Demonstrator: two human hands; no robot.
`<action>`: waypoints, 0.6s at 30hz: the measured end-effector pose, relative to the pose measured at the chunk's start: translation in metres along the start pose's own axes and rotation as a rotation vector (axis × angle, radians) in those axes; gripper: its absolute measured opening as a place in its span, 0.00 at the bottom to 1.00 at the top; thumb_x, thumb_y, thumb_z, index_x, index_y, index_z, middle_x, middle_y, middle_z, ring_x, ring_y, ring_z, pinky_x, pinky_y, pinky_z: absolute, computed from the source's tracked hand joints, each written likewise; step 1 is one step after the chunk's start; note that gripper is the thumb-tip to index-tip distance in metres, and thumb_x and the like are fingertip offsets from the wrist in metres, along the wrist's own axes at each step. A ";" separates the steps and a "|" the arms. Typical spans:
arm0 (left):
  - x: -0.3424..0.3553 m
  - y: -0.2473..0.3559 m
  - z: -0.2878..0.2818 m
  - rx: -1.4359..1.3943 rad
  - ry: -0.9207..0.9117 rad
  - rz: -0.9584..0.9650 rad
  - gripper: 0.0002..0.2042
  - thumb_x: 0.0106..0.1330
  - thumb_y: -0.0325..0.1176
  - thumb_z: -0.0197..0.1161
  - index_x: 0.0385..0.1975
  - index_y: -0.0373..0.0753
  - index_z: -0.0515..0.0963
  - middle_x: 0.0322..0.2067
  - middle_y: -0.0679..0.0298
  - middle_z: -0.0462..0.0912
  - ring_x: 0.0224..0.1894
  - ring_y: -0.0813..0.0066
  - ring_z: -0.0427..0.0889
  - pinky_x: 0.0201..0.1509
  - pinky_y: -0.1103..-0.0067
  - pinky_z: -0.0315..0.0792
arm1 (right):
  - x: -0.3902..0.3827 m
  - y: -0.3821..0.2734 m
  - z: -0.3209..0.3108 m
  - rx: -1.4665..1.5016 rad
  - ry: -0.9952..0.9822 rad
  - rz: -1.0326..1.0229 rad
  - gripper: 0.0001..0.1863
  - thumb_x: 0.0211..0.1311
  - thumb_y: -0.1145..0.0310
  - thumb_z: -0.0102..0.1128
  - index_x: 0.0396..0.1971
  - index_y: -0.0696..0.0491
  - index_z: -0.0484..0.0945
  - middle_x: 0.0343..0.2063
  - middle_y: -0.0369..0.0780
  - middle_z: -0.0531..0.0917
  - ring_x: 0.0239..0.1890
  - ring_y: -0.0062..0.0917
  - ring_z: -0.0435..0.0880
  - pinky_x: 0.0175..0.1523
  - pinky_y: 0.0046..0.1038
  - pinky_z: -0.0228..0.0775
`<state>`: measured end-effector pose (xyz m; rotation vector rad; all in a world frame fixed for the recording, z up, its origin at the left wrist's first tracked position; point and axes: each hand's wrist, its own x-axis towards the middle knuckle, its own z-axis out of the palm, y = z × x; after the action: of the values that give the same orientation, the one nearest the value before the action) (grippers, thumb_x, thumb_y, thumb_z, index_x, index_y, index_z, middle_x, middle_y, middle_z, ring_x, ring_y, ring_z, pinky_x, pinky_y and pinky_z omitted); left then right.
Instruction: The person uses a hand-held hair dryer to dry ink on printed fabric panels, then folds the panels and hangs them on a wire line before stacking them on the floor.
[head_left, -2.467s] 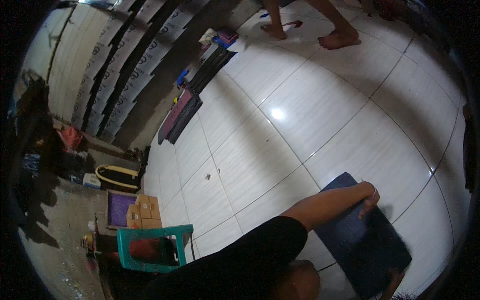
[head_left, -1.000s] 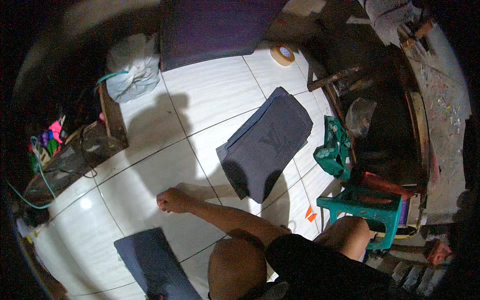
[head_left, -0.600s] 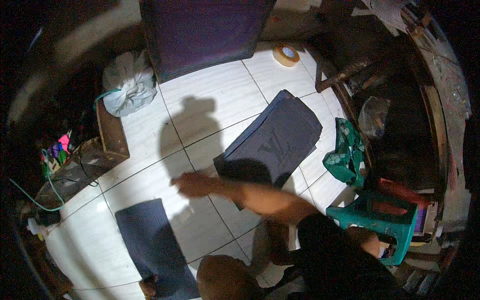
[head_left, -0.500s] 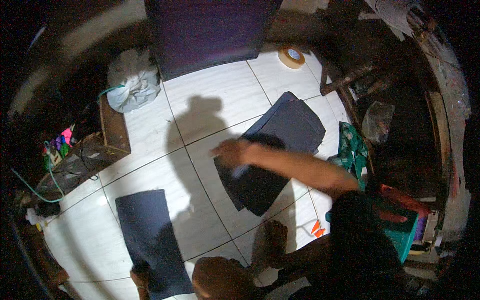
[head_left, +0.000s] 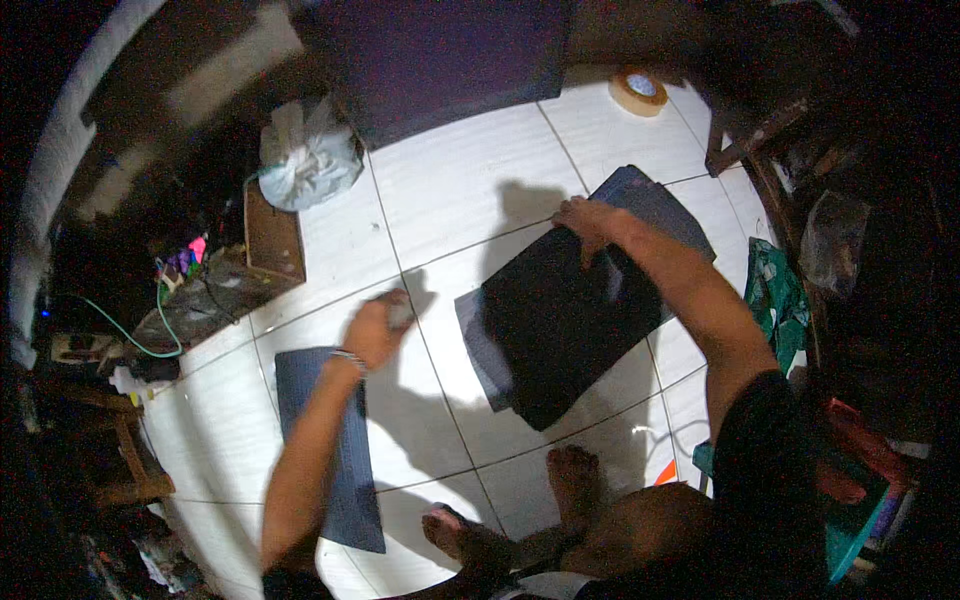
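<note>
In the head view, my right hand point(head_left: 595, 228) grips the upper left edge of a stack of dark grey-black rectangular sheets point(head_left: 555, 350) lying on the white tiles, its fingers curled over that edge. My left hand point(head_left: 375, 330), with a bracelet at the wrist, is closed around a small greyish object point(head_left: 398, 308), too shadowed to name, left of the stack. Beneath my left forearm a separate dark blue-grey strip point(head_left: 350, 480) lies lengthwise on the floor. My bare feet point(head_left: 572, 485) are just below the stack.
A purple-black board point(head_left: 450, 60) stands at the back, with a tape roll point(head_left: 638, 92) to its right. A tied plastic bag point(head_left: 305, 165) and wooden box point(head_left: 275, 235) are left; a green crumpled bag point(head_left: 775, 300), plastic stool point(head_left: 855, 530) and orange scrap point(head_left: 665, 470) are right.
My right hand has reached farther forward to the stack's edge. My left hand has risen from the strip's near end and now holds a small object. The head view has shifted.
</note>
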<state>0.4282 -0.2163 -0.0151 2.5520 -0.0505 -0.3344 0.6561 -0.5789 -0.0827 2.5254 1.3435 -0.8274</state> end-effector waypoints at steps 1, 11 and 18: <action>0.012 0.022 0.020 -0.083 -0.074 -0.021 0.21 0.57 0.37 0.65 0.49 0.33 0.75 0.44 0.46 0.81 0.47 0.50 0.79 0.55 0.68 0.72 | 0.002 0.002 -0.001 0.005 -0.007 0.014 0.49 0.23 0.57 0.82 0.54 0.55 0.70 0.55 0.46 0.68 0.61 0.38 0.65 0.63 0.43 0.63; 0.081 0.072 0.133 0.053 -0.022 0.051 0.39 0.51 0.44 0.70 0.62 0.36 0.61 0.60 0.47 0.65 0.61 0.48 0.67 0.61 0.62 0.67 | -0.003 -0.002 0.001 0.004 0.013 0.129 0.39 0.24 0.54 0.81 0.43 0.54 0.79 0.44 0.44 0.82 0.52 0.41 0.78 0.60 0.50 0.61; 0.141 0.085 0.138 0.083 -0.319 -0.063 0.37 0.51 0.49 0.70 0.61 0.43 0.65 0.59 0.52 0.68 0.62 0.53 0.67 0.62 0.55 0.62 | -0.020 0.012 0.040 -0.270 0.336 -0.029 0.27 0.33 0.55 0.77 0.36 0.54 0.83 0.41 0.45 0.83 0.48 0.37 0.81 0.57 0.44 0.64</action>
<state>0.5335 -0.3755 -0.1139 2.5606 -0.1049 -0.7764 0.6414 -0.6160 -0.1063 2.5045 1.4721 -0.2067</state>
